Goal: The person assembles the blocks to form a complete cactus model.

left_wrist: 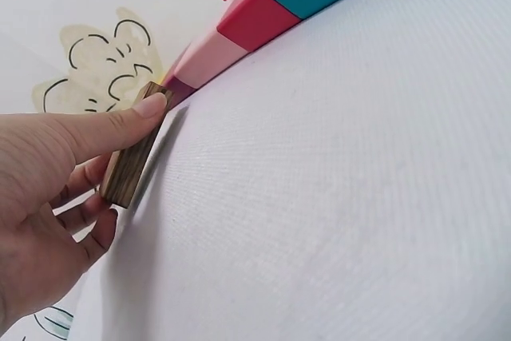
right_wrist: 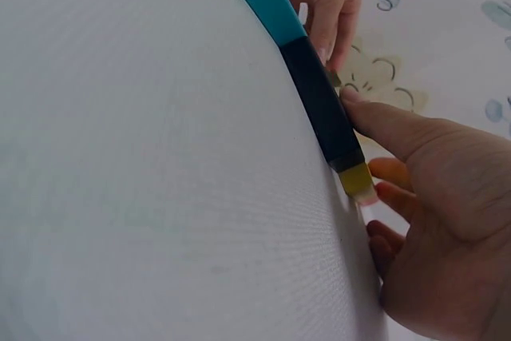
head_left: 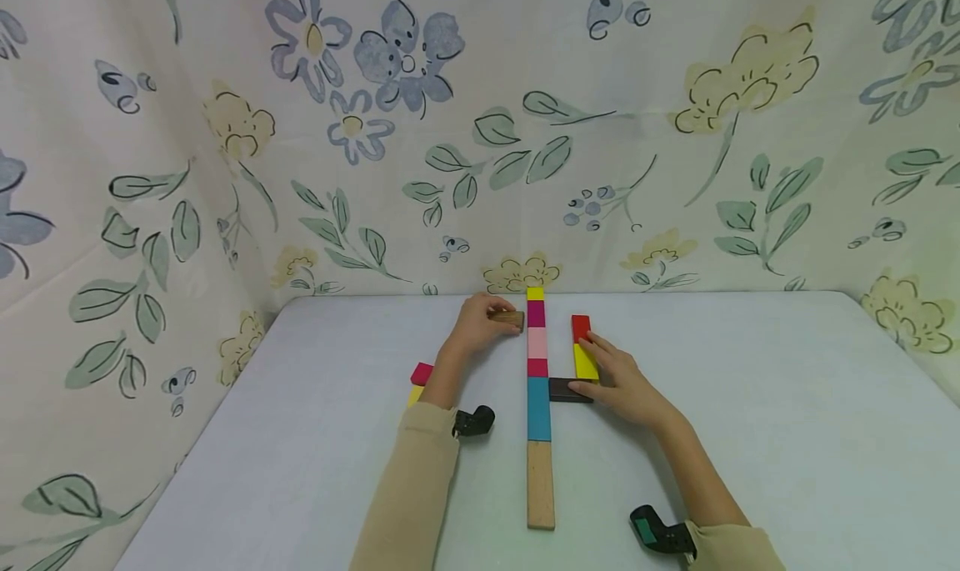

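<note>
We noted the wood-grained block (head_left: 512, 318) pinched in the left hand (head_left: 474, 325), the nearer one; long axis nine-to-three, block column (head_left: 538, 408) just beside at three o'clock. Right hand (head_left: 617, 379) at four o'clock, loosely spread, thumb on dark brown block (head_left: 562, 390), fingers at yellow block (head_left: 585, 368).

Left hand (head_left: 477, 326): pinching | Right hand (head_left: 624, 381): thumb (right_wrist: 391, 127) apart from fingers (right_wrist: 397, 200) | Forearms (head_left: 416, 479): angled inward

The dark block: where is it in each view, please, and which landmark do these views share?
Head: dark block just right of the blue block, by the right hand.
Left wrist: not in it.
Right wrist: upper part, right of centre, just below the blue block.
Shared landmark: blue block, seen in all three.
</note>
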Demonstrator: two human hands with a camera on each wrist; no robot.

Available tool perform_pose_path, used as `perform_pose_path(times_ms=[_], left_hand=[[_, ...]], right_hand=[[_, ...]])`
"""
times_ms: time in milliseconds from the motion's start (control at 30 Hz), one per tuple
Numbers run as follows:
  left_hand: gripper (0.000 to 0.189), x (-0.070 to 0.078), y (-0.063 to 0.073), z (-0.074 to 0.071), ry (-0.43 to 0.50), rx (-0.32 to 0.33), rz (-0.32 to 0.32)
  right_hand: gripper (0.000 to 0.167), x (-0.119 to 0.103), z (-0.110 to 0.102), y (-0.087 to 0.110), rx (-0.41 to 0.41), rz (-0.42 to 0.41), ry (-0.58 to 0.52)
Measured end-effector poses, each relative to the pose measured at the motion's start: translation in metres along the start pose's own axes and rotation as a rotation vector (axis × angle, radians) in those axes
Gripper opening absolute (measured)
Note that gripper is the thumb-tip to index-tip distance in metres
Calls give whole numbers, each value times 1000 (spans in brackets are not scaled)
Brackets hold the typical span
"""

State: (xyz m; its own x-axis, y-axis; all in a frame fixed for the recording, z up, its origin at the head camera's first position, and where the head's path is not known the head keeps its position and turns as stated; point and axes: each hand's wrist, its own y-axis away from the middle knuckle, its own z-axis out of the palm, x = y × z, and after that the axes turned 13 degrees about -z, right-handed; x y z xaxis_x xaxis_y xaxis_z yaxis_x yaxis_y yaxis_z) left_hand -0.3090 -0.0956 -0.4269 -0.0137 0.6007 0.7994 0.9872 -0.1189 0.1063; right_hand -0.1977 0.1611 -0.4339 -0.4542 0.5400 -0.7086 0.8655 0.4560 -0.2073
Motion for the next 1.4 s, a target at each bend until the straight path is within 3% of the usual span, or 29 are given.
perform_pose_path(times_ms=[633, 1400], left_hand=[[30, 0, 24, -6, 25, 41, 32], [31, 11, 46, -12, 39, 47, -12]], right_hand=[[77, 2, 0, 1, -1, 7, -5], [78, 2, 0, 0, -10, -6, 9]])
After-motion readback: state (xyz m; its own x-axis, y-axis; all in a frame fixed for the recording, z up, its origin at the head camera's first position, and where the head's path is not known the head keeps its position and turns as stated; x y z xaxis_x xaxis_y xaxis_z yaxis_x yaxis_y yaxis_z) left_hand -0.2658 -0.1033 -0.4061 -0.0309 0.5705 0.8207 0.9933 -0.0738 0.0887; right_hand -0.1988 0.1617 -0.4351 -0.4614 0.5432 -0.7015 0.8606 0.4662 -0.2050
